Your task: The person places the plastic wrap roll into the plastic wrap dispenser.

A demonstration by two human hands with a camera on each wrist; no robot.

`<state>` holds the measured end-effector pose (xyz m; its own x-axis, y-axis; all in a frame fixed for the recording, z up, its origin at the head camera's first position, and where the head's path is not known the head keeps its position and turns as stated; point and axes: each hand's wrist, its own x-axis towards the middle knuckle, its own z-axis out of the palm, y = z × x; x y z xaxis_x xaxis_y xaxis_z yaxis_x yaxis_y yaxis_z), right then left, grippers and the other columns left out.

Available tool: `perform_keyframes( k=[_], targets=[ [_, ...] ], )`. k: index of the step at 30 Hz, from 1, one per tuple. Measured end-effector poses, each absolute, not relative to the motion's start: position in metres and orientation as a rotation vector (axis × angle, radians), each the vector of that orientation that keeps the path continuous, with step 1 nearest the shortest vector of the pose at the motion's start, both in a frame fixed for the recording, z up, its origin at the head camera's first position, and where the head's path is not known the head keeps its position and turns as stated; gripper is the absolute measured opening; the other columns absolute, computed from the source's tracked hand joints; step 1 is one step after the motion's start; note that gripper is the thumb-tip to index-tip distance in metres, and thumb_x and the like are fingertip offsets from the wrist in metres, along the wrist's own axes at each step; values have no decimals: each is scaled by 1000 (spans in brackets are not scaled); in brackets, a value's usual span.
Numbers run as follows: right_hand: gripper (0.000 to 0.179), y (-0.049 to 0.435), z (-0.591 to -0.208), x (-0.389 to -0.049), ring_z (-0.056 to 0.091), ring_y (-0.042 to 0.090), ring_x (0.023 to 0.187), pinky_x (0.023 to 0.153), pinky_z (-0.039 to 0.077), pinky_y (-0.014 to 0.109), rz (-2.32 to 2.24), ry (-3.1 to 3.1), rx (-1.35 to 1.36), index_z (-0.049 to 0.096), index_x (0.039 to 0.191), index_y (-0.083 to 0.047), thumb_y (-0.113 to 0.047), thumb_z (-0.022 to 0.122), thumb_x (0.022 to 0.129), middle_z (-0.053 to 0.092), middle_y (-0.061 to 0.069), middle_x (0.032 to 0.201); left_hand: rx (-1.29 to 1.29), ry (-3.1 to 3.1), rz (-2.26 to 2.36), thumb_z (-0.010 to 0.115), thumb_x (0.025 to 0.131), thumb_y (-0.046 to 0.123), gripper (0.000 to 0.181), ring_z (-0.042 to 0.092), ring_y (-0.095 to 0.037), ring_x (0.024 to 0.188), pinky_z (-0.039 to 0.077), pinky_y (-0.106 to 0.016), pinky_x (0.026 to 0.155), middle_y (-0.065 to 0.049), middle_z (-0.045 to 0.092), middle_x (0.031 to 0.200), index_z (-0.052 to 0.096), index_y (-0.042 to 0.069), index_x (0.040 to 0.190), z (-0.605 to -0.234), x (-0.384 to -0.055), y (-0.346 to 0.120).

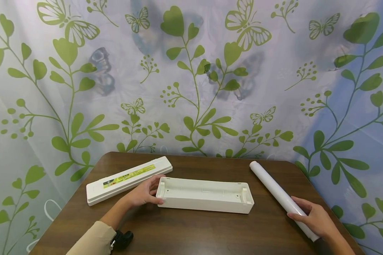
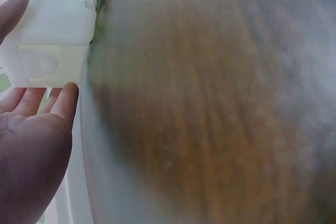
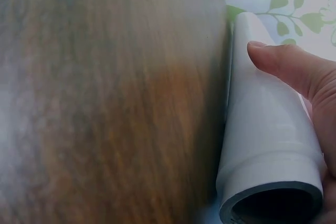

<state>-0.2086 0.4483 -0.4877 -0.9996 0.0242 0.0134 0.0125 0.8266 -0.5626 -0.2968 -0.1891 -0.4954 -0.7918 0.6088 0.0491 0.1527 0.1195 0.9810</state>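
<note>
1. Box [image 1: 207,205], long, white and open at the top, sits near the middle of the brown table [image 1: 217,235], its hollow facing up.
2. Left hand [image 1: 145,191] grips the box's left end, thumb by the near corner and fingers towards the far one; the left wrist view shows that end between thumb and fingers.
3. Right hand [image 1: 316,216] is curled round a white roll [image 1: 274,186] – thumb on its upper side – at the nearer part of its length.
4. The roll lies well apart from the box, on its right, slanting from the far side of the table towards the near right edge. The right wrist view shows its end hollow and dark inside.
5. A long white lid-like piece [image 1: 119,182] with a yellow-green label [image 1: 129,176] lies aslant on the table, left of the box and beyond the left hand.
6. Behind the table hangs a pale curtain [image 1: 191,102] – green leaves and butterflies printed over it.
</note>
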Motion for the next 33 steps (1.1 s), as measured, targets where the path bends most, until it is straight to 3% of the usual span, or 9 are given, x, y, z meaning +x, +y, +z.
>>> perform_keyframes(
  k=[7,14,33],
  targets=[
    [82,445,-484,-213,53,-14,93,69,52,22,914,-2960,-2,53,147,0,-47,82,85,62,30,137,748,2015,1718,85,80,1,95,35,-46,145,50,-23,103,-27,39,154,26,-1,155,-495,-298,-188],
    [77,441,-478,-218,54,-16,92,68,53,22,948,-2919,38,55,146,-2,-41,83,85,63,29,134,747,2024,1703,85,81,2,95,35,-46,146,50,-26,106,-26,39,155,25,0,155,-495,-298,-188],
    [71,418,-455,-234,61,-7,88,65,51,25,969,-2817,165,61,142,-9,-37,87,82,71,22,126,775,2029,1682,84,82,3,91,38,-46,143,50,-24,105,-28,40,152,28,-1,153,-494,-299,-188]
  ],
)
